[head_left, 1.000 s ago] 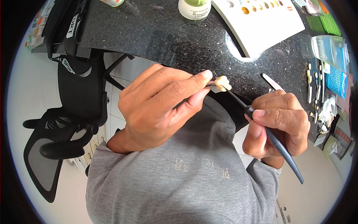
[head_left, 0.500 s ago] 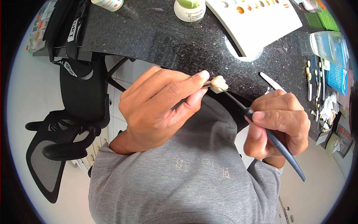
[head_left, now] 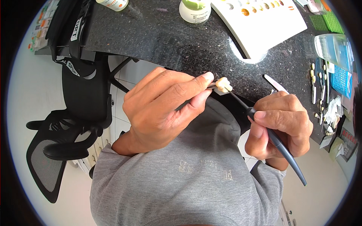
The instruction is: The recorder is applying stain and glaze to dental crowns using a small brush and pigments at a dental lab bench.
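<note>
While our left hand [head_left: 166, 109] pinches a holder [head_left: 213, 86], our right hand [head_left: 283, 124] pinches a slim tool [head_left: 279, 143]. Slackened grip could drop the tooth [head_left: 223, 84].

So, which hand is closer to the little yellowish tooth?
Left. The left hand has its fingertips just left of the tooth, pinching a thin holder. The right hand is farther off, to the lower right, pointing a dark tool toward it.
</note>
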The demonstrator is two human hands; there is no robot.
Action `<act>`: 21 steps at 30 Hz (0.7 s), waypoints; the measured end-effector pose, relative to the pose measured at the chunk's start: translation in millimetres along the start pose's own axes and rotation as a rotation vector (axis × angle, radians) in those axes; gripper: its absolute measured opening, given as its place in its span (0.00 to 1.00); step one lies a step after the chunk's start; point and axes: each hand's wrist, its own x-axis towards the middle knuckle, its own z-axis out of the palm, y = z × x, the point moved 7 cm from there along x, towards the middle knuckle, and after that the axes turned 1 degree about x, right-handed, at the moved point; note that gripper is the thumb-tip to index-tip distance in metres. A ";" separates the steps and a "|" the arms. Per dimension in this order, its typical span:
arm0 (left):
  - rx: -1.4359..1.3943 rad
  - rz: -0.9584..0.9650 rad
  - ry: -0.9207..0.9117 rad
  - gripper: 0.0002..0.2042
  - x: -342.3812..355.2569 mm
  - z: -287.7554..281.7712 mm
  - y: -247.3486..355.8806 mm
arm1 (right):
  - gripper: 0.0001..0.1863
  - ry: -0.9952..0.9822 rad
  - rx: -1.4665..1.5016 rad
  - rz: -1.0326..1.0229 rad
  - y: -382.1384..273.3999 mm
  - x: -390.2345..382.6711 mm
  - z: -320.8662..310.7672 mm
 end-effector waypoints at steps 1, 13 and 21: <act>0.000 0.002 -0.002 0.17 -0.2 0.0 0.1 | 0.07 0.005 -0.002 0.003 0.0 -0.4 -0.7; -0.002 -0.009 -0.010 0.18 -0.2 -0.5 0.3 | 0.08 0.007 -0.004 -0.015 -1.1 -0.8 -0.6; -0.005 -0.008 0.012 0.17 -0.1 -0.2 0.0 | 0.08 0.004 -0.059 -0.025 -0.5 0.0 0.3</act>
